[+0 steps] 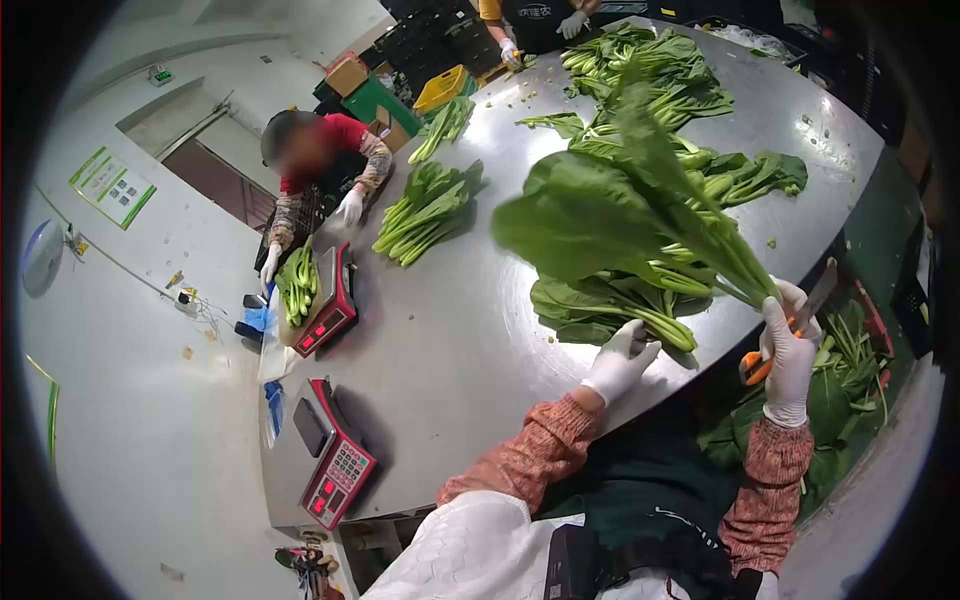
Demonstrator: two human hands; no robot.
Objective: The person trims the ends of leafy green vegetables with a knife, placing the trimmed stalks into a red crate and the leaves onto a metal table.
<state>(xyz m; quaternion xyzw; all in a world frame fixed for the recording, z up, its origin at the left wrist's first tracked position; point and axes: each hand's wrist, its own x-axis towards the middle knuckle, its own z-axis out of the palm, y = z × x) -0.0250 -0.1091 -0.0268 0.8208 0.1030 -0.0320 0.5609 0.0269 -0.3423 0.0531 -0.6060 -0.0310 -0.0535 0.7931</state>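
Observation:
My right hand point(790, 350), in a white glove, is closed on the stem end of a leafy green vegetable point(620, 200), raised above the table with its broad leaves pointing up and left. The same hand also holds an orange-handled cutting tool point(757, 367), with what looks like its blade sticking up past the fingers. My left hand point(618, 365), gloved too, rests by the cut stems of a pile of greens point(600, 308) at the table's near side. Its thumb and fingers are apart, and I see nothing held in them.
The metal table point(460, 400) carries more greens point(650, 80), a bundle point(428, 210), and two red scales point(335, 470), one bearing greens point(297, 285). A person point(325, 160) works at the left, another point(535, 25) at the far side. Greens point(830, 410) fill a container below right.

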